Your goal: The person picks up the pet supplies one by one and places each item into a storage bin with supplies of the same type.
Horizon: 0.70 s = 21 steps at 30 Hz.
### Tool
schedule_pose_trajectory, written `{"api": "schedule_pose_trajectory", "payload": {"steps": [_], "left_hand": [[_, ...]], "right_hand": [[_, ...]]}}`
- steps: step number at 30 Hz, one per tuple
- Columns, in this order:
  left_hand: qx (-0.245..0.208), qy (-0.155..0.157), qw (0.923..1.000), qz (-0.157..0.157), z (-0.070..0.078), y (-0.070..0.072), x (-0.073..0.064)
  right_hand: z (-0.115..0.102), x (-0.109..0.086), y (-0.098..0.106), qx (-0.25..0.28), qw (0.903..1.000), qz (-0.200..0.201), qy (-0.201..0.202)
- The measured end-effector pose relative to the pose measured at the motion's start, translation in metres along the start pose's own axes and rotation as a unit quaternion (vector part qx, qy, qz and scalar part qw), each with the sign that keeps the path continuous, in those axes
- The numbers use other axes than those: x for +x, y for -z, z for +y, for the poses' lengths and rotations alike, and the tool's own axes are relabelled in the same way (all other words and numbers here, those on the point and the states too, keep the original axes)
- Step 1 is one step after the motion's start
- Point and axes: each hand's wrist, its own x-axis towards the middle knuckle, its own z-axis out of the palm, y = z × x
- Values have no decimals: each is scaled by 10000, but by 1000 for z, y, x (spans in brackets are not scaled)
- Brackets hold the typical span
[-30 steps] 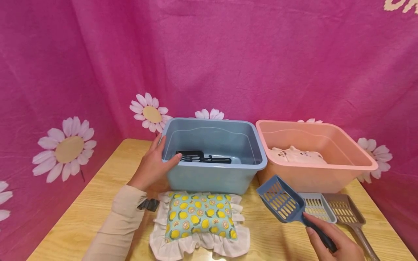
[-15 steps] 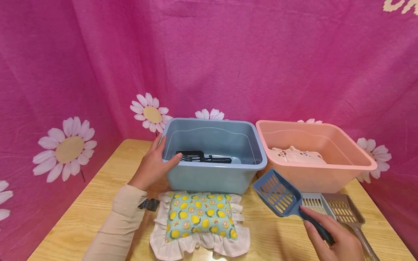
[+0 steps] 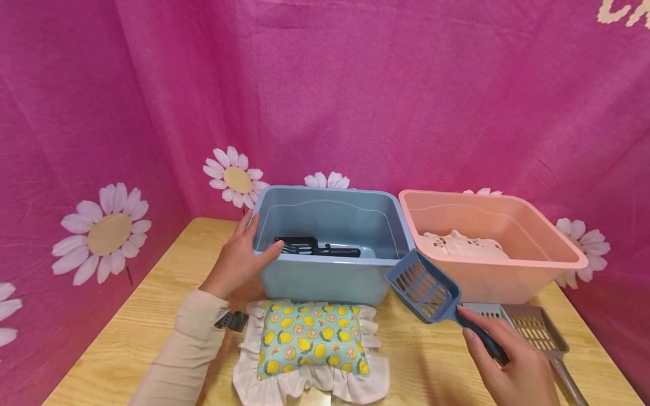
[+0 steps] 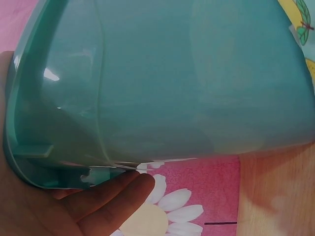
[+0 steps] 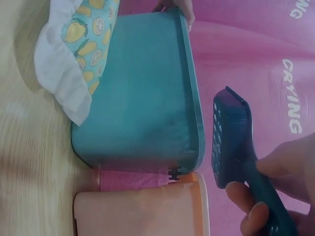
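Observation:
My right hand [image 3: 520,361] grips the dark handle of a blue slotted litter scoop [image 3: 424,287], held tilted above the table. In the head view its head overlaps the front right corner of the blue plastic bin [image 3: 325,279]. At that bin's front left corner, my left hand [image 3: 238,259] holds the rim, thumb over the front edge and fingers along the outer side. The left wrist view shows two fingers [image 4: 123,201] under the bin's rim. Inside the bin lies a black slotted scoop [image 3: 337,251], partly hidden by the front wall.
A pink bin [image 3: 497,279] stands right of the blue one, with pale patterned cloth [image 3: 464,246] inside. A grey scoop [image 3: 484,310] and a brown scoop [image 3: 540,332] lie before it. A lemon-print frilled cushion [image 3: 315,341] lies on the wooden table [image 3: 127,327].
My right hand has moved the blue scoop up and to the left, from in front of the pink bin toward the blue bin's corner. The left hand has stayed on the rim.

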Motion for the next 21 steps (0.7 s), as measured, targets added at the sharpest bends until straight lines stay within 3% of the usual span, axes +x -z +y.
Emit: {"api": "schedule_pose_trajectory", "payload": {"steps": [8, 21], "left_hand": [[-97, -14, 10000, 9, 0, -1, -1], [-69, -68, 9999, 31, 0, -1, -1]], "right_hand": [[-1, 11, -7, 2, 10000, 17, 45], [4, 29, -16, 46, 9975, -73, 695]]}}
